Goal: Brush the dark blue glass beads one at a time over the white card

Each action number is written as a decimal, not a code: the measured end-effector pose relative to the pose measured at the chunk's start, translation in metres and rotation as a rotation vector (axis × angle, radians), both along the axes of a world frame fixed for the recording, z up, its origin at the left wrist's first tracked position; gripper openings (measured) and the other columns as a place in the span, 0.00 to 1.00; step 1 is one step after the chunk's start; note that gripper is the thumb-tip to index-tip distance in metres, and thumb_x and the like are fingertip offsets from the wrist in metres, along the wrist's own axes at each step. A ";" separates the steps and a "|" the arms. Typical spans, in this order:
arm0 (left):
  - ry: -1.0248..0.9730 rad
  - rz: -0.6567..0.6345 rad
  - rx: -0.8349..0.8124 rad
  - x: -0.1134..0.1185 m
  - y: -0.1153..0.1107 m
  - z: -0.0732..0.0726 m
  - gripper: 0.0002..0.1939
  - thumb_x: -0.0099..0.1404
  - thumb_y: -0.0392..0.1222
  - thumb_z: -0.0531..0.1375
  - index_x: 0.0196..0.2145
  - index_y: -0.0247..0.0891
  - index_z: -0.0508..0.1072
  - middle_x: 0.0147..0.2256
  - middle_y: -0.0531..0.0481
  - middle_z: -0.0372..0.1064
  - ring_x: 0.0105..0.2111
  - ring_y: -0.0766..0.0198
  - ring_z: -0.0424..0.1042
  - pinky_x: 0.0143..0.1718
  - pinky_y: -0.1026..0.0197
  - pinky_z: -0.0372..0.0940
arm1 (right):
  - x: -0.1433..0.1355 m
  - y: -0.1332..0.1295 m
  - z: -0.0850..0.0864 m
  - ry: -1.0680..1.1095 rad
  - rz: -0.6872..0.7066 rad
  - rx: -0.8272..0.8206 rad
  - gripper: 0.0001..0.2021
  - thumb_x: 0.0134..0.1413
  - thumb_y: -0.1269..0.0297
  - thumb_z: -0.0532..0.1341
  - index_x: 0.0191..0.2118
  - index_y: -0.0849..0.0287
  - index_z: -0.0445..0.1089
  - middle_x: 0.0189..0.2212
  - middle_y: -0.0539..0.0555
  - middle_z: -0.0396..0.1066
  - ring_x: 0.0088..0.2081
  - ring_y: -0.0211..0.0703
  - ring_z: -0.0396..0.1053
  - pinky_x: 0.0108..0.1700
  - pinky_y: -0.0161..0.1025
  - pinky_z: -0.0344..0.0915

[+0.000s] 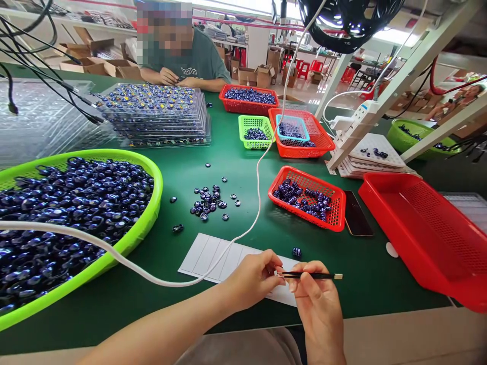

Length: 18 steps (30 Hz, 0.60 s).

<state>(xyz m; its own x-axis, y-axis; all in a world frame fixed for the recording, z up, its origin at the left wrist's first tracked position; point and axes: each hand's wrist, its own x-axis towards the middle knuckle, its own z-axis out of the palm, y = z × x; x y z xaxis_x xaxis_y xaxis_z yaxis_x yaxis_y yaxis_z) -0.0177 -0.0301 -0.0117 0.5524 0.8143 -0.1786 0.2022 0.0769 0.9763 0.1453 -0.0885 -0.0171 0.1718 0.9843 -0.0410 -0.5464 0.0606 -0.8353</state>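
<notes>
Black tweezers (314,276) with a pale metal end lie across the fingers of my right hand (317,299), which is closed on them. Their tips meet the fingertips of my left hand (253,279). That hand is pinched; a small whitish bit shows at its fingertips, too small to name. Beneath both hands is a white sheet of paper (207,256) with ruled lines. A dark blue shiny piece (297,252) sits just beyond my right hand. Farther off, several loose glossy dark blue pieces (207,201) are scattered on the green table (243,162).
A white cable (167,282) crosses the table and paper. At left stands a large green basket (155,195) of blue pieces; a red basket (338,215), a phone (357,215) and a red tray (414,238) are at right. A person (205,56) sits opposite near stacked clear trays (160,132).
</notes>
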 end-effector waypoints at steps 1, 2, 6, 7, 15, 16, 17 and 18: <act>-0.035 -0.017 -0.035 -0.001 0.001 0.001 0.09 0.59 0.38 0.63 0.38 0.36 0.71 0.34 0.48 0.77 0.31 0.62 0.72 0.33 0.63 0.64 | 0.001 0.000 0.000 -0.007 -0.005 -0.010 0.04 0.58 0.61 0.68 0.38 0.51 0.73 0.35 0.50 0.78 0.27 0.37 0.74 0.36 0.43 0.75; -0.070 -0.039 -0.070 -0.001 0.001 0.002 0.10 0.60 0.39 0.63 0.40 0.35 0.72 0.35 0.46 0.77 0.33 0.61 0.74 0.35 0.62 0.65 | 0.002 0.000 0.001 -0.014 -0.010 -0.020 0.05 0.57 0.61 0.69 0.37 0.51 0.73 0.35 0.50 0.78 0.27 0.38 0.73 0.35 0.43 0.74; -0.117 -0.151 -0.141 -0.007 0.008 0.012 0.17 0.62 0.38 0.61 0.49 0.34 0.76 0.38 0.45 0.78 0.38 0.58 0.75 0.40 0.60 0.67 | 0.008 0.002 0.004 -0.022 0.025 -0.079 0.09 0.54 0.58 0.71 0.35 0.54 0.72 0.33 0.53 0.77 0.27 0.41 0.74 0.32 0.44 0.74; -0.104 -0.180 -0.136 -0.009 0.010 0.016 0.17 0.62 0.37 0.61 0.49 0.35 0.77 0.38 0.46 0.78 0.38 0.58 0.75 0.40 0.61 0.67 | 0.009 0.003 0.004 -0.017 0.050 -0.092 0.10 0.53 0.58 0.71 0.35 0.54 0.72 0.32 0.53 0.77 0.26 0.41 0.73 0.32 0.44 0.74; -0.045 -0.260 -0.152 -0.014 0.016 0.019 0.10 0.57 0.38 0.65 0.38 0.36 0.81 0.30 0.52 0.75 0.32 0.63 0.71 0.33 0.66 0.62 | 0.019 0.011 0.005 0.020 0.241 -0.141 0.10 0.51 0.60 0.73 0.34 0.56 0.72 0.31 0.54 0.78 0.29 0.45 0.77 0.29 0.38 0.71; -0.065 -0.215 -0.192 -0.012 0.015 0.014 0.10 0.56 0.38 0.66 0.37 0.35 0.80 0.29 0.52 0.74 0.31 0.64 0.70 0.33 0.65 0.62 | 0.020 0.011 0.005 -0.001 0.210 -0.128 0.10 0.51 0.60 0.72 0.33 0.56 0.72 0.31 0.53 0.78 0.28 0.44 0.77 0.29 0.38 0.71; -0.081 -0.156 -0.218 -0.011 0.014 0.010 0.11 0.54 0.39 0.68 0.36 0.35 0.78 0.29 0.53 0.73 0.30 0.64 0.70 0.33 0.65 0.62 | 0.021 0.009 0.004 -0.038 0.148 -0.112 0.09 0.51 0.61 0.72 0.33 0.56 0.72 0.31 0.53 0.78 0.27 0.42 0.76 0.29 0.39 0.71; -0.087 -0.091 -0.226 -0.009 0.013 0.005 0.12 0.52 0.40 0.70 0.35 0.35 0.77 0.28 0.53 0.72 0.29 0.65 0.69 0.32 0.65 0.62 | 0.021 0.007 0.003 -0.088 0.059 -0.092 0.09 0.51 0.62 0.72 0.33 0.56 0.72 0.32 0.53 0.78 0.25 0.40 0.75 0.30 0.39 0.71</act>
<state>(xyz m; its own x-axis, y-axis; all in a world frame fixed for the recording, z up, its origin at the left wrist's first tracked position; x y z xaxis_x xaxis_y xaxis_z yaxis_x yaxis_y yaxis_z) -0.0265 -0.0171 -0.0065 0.6428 0.7054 -0.2986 0.1339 0.2804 0.9505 0.1666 -0.0813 -0.0138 0.1209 0.9856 -0.1186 -0.4712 -0.0481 -0.8807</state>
